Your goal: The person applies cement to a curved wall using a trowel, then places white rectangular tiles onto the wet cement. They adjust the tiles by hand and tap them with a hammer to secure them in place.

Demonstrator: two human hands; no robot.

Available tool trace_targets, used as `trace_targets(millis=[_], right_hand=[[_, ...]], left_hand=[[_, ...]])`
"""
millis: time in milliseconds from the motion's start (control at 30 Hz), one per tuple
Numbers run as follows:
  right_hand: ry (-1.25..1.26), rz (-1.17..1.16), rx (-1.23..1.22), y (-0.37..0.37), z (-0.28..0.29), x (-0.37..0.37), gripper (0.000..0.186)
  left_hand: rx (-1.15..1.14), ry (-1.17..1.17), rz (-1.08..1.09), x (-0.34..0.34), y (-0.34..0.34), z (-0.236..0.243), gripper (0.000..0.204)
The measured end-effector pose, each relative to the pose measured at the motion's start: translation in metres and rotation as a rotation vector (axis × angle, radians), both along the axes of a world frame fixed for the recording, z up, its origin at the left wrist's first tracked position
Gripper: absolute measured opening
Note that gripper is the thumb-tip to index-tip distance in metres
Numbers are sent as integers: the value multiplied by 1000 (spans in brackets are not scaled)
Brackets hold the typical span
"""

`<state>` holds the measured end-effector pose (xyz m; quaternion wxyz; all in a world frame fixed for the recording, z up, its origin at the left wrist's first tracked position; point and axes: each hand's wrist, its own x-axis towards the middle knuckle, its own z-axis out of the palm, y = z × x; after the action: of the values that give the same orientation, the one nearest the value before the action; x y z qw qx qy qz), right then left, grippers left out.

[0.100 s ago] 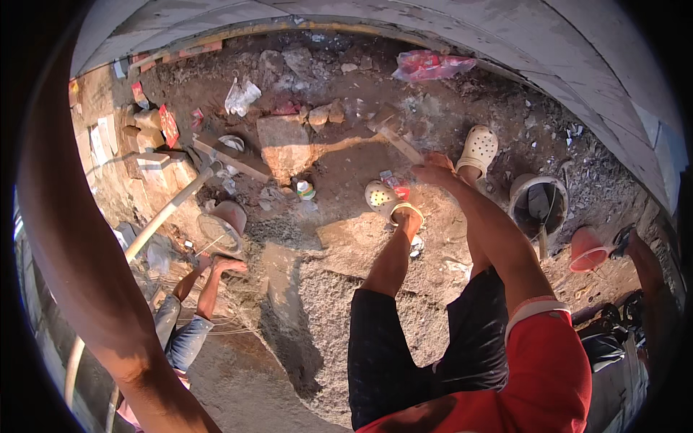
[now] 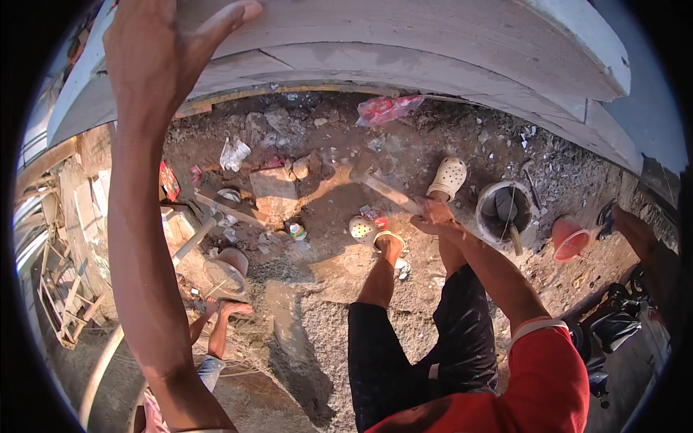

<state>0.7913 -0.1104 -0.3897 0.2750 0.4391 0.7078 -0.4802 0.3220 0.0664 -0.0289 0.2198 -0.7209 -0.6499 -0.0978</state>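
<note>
My left arm stretches up to the top edge, where my left hand (image 2: 170, 54) lies against the grey slab (image 2: 404, 36), thumb spread and the other fingertips out of frame. My right hand (image 2: 437, 216) is closed on the wooden handle (image 2: 390, 191) of a tool angled toward the upper left. Its far end is blurred against the dirt. My feet, in pale perforated clogs (image 2: 447, 177), stand beside and below it. A small white-and-green container (image 2: 297, 232) lies on the rubble left of my feet.
A mortar bucket (image 2: 487, 206) and red bucket (image 2: 570, 238) stand at right, near another person's leg (image 2: 635, 231). A barefoot person (image 2: 234, 309) is at lower left, beside a pale pole (image 2: 101, 372) and bucket (image 2: 231, 267). Pink plastic (image 2: 386, 108) lies by the wall.
The view has tilted, so the ground sits lower and more slab shows above. My left hand has come into view at the top; my right hand still holds the tool.
</note>
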Motion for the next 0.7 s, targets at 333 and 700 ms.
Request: trace_targets(millis=[333, 700], right_hand=[[-80, -540, 284, 105, 314, 202, 46], [104, -363, 550, 354, 310, 189, 58]], left_hand=[[-344, -199, 4, 126, 55, 42, 105], [-494, -186, 54, 164, 68, 38, 102]])
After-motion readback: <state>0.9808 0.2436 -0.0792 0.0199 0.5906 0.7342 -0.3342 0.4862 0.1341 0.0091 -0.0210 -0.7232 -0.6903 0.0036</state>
